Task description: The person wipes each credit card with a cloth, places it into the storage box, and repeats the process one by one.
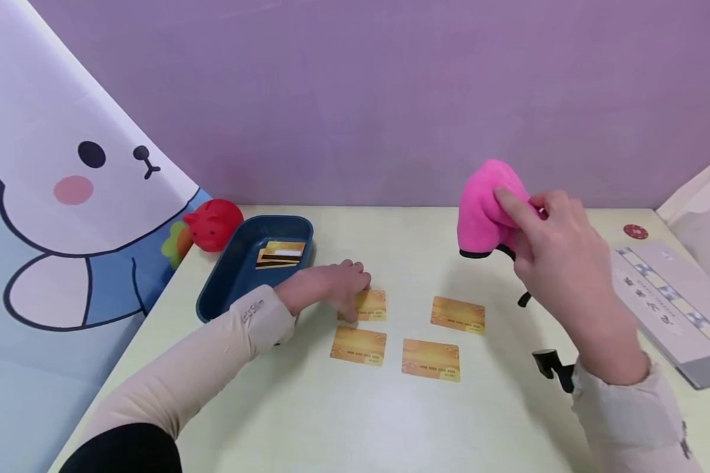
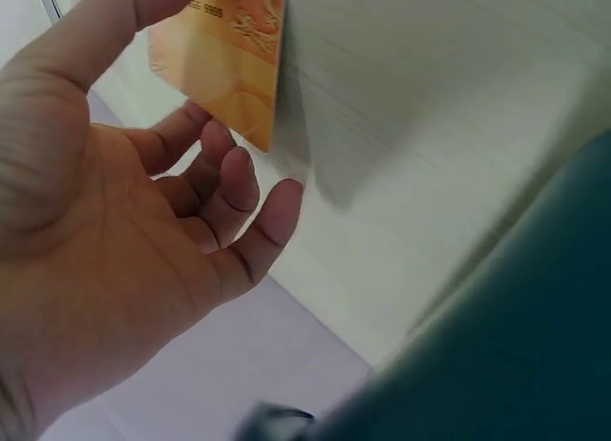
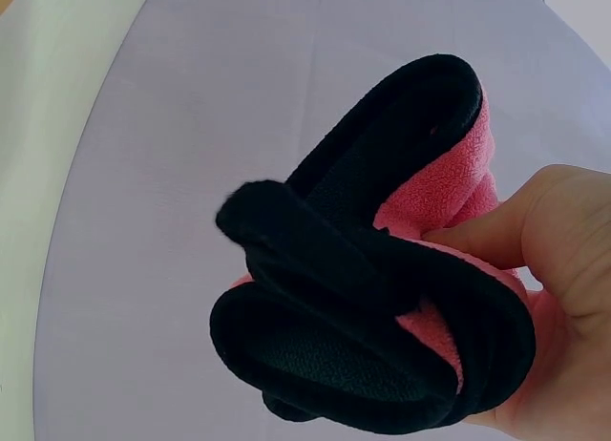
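My left hand (image 1: 331,286) spans a gold bank card (image 1: 371,305), with the thumb at one long edge and the fingertips at the other. In the left wrist view that card (image 2: 224,64) is tilted and casts a shadow. More gold bank cards lie nearby on the table: one nearer me (image 1: 359,346), one to its right (image 1: 430,360) and one farther right (image 1: 458,315). Raised above the table, my right hand (image 1: 559,253) pinches a folded pink fleece piece (image 1: 488,203) with black trim. Its black lining and strap (image 3: 315,241) show in the right wrist view.
A dark blue tray (image 1: 219,297) at the left holds several cards (image 1: 280,255), some with dark stripes. Behind it sits a red piggy bank (image 1: 214,225). At the right are a grey-white box (image 1: 680,302) and a red chip (image 1: 636,231). A purple backdrop (image 1: 355,105) closes off the far side.
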Demonstrator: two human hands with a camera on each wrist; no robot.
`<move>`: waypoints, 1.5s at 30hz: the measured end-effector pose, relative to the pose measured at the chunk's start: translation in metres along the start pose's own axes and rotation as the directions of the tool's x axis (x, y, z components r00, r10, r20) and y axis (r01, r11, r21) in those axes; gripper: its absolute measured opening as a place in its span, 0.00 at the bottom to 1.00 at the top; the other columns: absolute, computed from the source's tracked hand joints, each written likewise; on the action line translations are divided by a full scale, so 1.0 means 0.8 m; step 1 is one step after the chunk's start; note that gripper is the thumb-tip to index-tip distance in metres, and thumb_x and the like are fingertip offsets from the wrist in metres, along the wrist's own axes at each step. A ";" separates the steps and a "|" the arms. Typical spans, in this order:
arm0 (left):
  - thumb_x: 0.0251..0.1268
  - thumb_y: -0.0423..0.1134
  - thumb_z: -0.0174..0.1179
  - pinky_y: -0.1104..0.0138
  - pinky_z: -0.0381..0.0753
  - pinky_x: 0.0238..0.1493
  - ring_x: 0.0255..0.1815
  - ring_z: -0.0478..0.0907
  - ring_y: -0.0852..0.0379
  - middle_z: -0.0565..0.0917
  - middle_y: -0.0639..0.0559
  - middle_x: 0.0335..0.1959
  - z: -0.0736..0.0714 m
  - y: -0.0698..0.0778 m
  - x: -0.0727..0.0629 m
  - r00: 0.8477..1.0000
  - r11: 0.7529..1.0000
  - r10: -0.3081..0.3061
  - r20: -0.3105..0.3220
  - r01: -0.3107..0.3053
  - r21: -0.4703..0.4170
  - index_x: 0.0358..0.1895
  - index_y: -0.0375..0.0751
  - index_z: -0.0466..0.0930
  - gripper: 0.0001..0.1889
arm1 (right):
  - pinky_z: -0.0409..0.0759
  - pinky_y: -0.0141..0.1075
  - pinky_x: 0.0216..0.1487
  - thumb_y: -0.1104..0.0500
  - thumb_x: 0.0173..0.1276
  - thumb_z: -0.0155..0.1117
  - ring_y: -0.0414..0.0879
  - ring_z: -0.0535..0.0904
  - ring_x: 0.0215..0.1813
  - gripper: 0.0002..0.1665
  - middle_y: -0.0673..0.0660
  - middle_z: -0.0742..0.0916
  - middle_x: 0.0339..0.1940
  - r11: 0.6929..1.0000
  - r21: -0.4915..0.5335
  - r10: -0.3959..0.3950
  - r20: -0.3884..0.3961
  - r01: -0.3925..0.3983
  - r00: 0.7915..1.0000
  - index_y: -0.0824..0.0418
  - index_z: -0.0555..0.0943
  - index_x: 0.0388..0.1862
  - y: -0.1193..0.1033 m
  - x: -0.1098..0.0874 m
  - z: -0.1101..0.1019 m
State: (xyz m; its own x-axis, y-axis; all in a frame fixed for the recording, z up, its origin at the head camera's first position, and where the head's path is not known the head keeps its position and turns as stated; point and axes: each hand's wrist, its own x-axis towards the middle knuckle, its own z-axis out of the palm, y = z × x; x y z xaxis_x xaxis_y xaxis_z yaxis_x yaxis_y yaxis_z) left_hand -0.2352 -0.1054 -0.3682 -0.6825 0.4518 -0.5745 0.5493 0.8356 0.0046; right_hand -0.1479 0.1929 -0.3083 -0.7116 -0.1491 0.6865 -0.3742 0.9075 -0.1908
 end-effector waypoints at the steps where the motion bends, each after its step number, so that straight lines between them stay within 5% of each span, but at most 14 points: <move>1: 0.58 0.52 0.71 0.60 0.73 0.58 0.56 0.65 0.53 0.72 0.53 0.55 0.001 -0.001 0.001 1.000 1.000 0.002 -0.003 -0.002 -0.008 0.64 0.49 0.70 0.32 | 0.69 0.58 0.19 0.70 0.65 0.58 0.65 0.73 0.45 0.30 0.70 0.79 0.46 1.000 -0.001 0.001 0.001 -0.001 1.000 0.52 0.78 0.66 0.000 0.000 0.000; 9: 0.68 0.37 0.63 0.63 0.72 0.46 0.45 0.74 0.52 0.78 0.53 0.47 0.008 -0.009 0.001 0.997 0.962 0.063 -0.035 -0.070 -0.265 0.57 0.55 0.69 0.19 | 0.69 0.58 0.19 0.71 0.65 0.57 0.65 0.73 0.45 0.31 0.69 0.79 0.45 1.000 -0.009 0.002 0.000 -0.002 1.000 0.52 0.78 0.65 0.004 0.000 -0.001; 13: 0.70 0.30 0.58 0.63 0.76 0.47 0.46 0.75 0.52 0.80 0.50 0.52 -0.007 -0.012 -0.008 0.970 0.912 0.149 -0.190 -0.210 -0.353 0.60 0.53 0.71 0.20 | 0.70 0.58 0.20 0.71 0.65 0.59 0.65 0.73 0.44 0.30 0.71 0.79 0.45 1.000 -0.011 -0.014 -0.025 0.013 1.000 0.53 0.78 0.65 0.007 0.000 -0.003; 18: 0.71 0.30 0.59 0.61 0.80 0.47 0.47 0.79 0.53 0.82 0.49 0.53 -0.037 -0.004 -0.022 0.865 0.789 0.177 -0.469 -0.410 -0.457 0.70 0.54 0.69 0.27 | 0.69 0.57 0.20 0.69 0.66 0.61 0.66 0.74 0.44 0.28 0.71 0.79 0.43 1.000 -0.008 -0.018 -0.096 0.017 0.995 0.54 0.80 0.64 0.011 0.001 -0.005; 23: 0.70 0.35 0.62 0.65 0.71 0.35 0.29 0.72 0.52 0.81 0.47 0.32 -0.056 0.010 -0.025 0.750 0.615 0.085 -0.656 -0.557 -0.558 0.69 0.51 0.68 0.26 | 0.67 0.56 0.21 0.67 0.66 0.62 0.65 0.74 0.43 0.27 0.71 0.80 0.43 1.000 -0.001 -0.015 -0.136 0.015 0.991 0.54 0.80 0.64 0.012 0.000 -0.007; 27: 0.69 0.34 0.63 0.67 0.70 0.35 0.30 0.70 0.54 0.81 0.44 0.29 -0.059 0.022 -0.017 0.655 0.459 -0.023 -0.755 -0.664 -0.590 0.63 0.43 0.72 0.21 | 0.67 0.58 0.22 0.65 0.66 0.65 0.66 0.74 0.44 0.27 0.71 0.80 0.43 1.000 0.012 0.008 -0.151 -0.006 0.989 0.54 0.80 0.64 0.012 0.000 -0.010; 29: 0.69 0.32 0.62 0.68 0.71 0.36 0.33 0.72 0.55 0.83 0.48 0.33 -0.058 0.026 -0.013 0.613 0.401 -0.066 -0.787 -0.706 -0.583 0.63 0.41 0.74 0.20 | 0.67 0.59 0.24 0.65 0.65 0.66 0.66 0.74 0.45 0.27 0.71 0.81 0.44 1.000 0.019 0.019 -0.163 -0.016 0.987 0.53 0.80 0.64 0.012 0.000 -0.011; 32: 0.70 0.31 0.61 0.68 0.65 0.32 0.27 0.65 0.54 0.75 0.51 0.26 -0.054 0.031 -0.007 0.544 0.341 -0.114 -0.831 -0.764 -0.547 0.67 0.42 0.74 0.23 | 0.67 0.60 0.27 0.65 0.65 0.66 0.66 0.75 0.46 0.27 0.71 0.81 0.44 0.999 0.030 0.037 -0.186 -0.032 0.982 0.53 0.81 0.64 0.010 0.001 -0.012; 36: 0.71 0.29 0.59 0.72 0.70 0.30 0.23 0.71 0.59 0.76 0.56 0.25 -0.047 0.038 0.001 0.487 0.208 -0.174 -0.856 -0.831 -0.515 0.71 0.43 0.68 0.27 | 0.66 0.61 0.27 0.65 0.66 0.63 0.66 0.75 0.47 0.27 0.70 0.81 0.45 0.998 0.047 0.060 -0.218 -0.051 0.974 0.51 0.81 0.64 0.006 0.001 -0.012; 38: 0.72 0.29 0.58 0.73 0.72 0.28 0.24 0.79 0.60 0.80 0.55 0.29 -0.043 0.044 0.005 0.475 0.158 -0.208 -0.855 -0.846 -0.508 0.70 0.42 0.67 0.25 | 0.66 0.62 0.26 0.65 0.65 0.63 0.66 0.75 0.47 0.27 0.70 0.81 0.44 0.997 0.055 0.062 -0.234 -0.050 0.970 0.51 0.81 0.64 0.003 0.001 -0.012; 40: 0.72 0.30 0.58 0.73 0.71 0.24 0.27 0.85 0.58 0.84 0.49 0.34 -0.039 0.050 0.008 0.465 0.142 -0.241 -0.852 -0.851 -0.505 0.67 0.40 0.68 0.22 | 0.67 0.61 0.26 0.65 0.65 0.64 0.66 0.75 0.47 0.27 0.71 0.81 0.44 0.998 0.053 0.040 -0.243 -0.028 0.969 0.52 0.81 0.64 -0.001 0.000 -0.013; 45: 0.72 0.35 0.60 0.71 0.65 0.20 0.27 0.85 0.60 0.85 0.38 0.35 -0.033 0.071 0.012 0.410 0.253 -0.326 -0.852 -0.830 -0.497 0.61 0.38 0.73 0.18 | 0.74 0.58 0.29 0.64 0.66 0.66 0.66 0.76 0.47 0.26 0.72 0.81 0.42 0.995 0.047 -0.072 -0.235 0.085 0.969 0.54 0.81 0.64 -0.017 -0.001 -0.013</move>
State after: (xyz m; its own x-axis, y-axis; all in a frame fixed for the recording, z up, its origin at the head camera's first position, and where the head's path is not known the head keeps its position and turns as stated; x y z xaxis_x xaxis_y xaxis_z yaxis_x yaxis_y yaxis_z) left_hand -0.2235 -0.0454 -0.3516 -0.8696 0.1794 0.4600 0.4661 -0.0090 0.8847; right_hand -0.1361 0.1845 -0.2992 -0.5234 -0.1177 0.8439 -0.4613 0.8719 -0.1645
